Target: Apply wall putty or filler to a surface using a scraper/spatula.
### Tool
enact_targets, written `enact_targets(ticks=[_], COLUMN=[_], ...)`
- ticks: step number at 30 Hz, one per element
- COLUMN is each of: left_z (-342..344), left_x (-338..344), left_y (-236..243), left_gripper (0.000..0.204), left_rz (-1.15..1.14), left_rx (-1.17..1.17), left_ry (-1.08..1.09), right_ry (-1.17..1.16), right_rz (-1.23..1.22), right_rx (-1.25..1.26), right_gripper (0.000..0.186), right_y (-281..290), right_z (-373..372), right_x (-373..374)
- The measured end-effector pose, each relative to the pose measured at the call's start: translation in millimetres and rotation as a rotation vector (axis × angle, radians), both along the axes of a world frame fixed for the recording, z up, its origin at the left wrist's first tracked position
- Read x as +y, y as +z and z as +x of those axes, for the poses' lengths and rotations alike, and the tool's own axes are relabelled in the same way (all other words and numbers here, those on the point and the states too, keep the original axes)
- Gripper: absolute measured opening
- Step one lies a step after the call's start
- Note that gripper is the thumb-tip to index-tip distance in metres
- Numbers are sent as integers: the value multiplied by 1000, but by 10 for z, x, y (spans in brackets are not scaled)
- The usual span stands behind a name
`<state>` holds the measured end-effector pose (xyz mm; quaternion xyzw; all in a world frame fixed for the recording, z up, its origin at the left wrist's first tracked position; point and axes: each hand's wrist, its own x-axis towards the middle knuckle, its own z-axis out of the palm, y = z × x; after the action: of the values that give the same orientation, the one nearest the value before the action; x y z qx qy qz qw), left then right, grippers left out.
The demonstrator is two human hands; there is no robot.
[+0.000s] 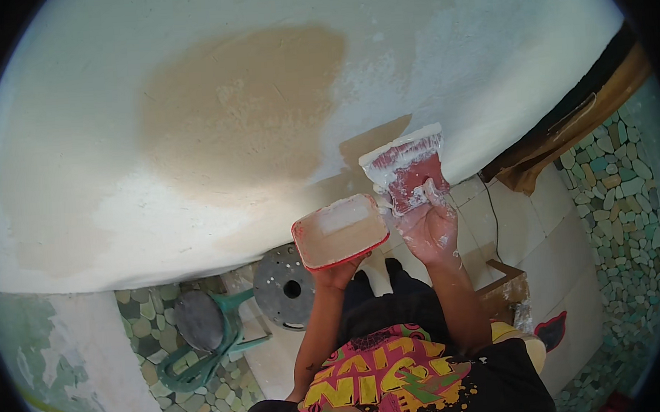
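Note:
My left hand (338,272) grips a shallow red-rimmed tray (339,234) from underneath, with pale material inside it. In my right hand (435,226) is a wide red plastic spreader (411,171), its broad edge and face coated with white paste; my fingers are smeared white too. The spreader is raised beside the tray, in front of the curved wall (241,106), which shows white, pale grey and tan patches. Whether its edge touches the wall I cannot tell.
Below are a grey round disc with a centre hole (274,281), a green plastic item with a dark round top (209,334), a wooden piece (501,279), a cable (496,233), tiled floor (545,261) and pebble borders (617,211). Brown material (538,155) lies along the wall's right.

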<state>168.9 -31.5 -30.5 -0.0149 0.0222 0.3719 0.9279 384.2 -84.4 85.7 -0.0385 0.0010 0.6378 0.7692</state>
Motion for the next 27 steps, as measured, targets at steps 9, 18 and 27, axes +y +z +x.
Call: enact_targets(ticks=[9, 18, 27], left_z=[-505, -1032, -1123], left_x=[-85, -6, -79], left_y=[190, 113, 83], left_gripper=[71, 73, 72], left_rz=[-86, -98, -68], left_rx=[174, 297, 204], left_ry=[3, -82, -176], right_ry=[-836, -1748, -1531], right_rz=[-123, -326, -577], right_rx=[-763, -2132, -2276], right_gripper=[33, 56, 75], right_y=[202, 634, 708], right_z=[-89, -92, -146], right_x=[300, 930, 1215])
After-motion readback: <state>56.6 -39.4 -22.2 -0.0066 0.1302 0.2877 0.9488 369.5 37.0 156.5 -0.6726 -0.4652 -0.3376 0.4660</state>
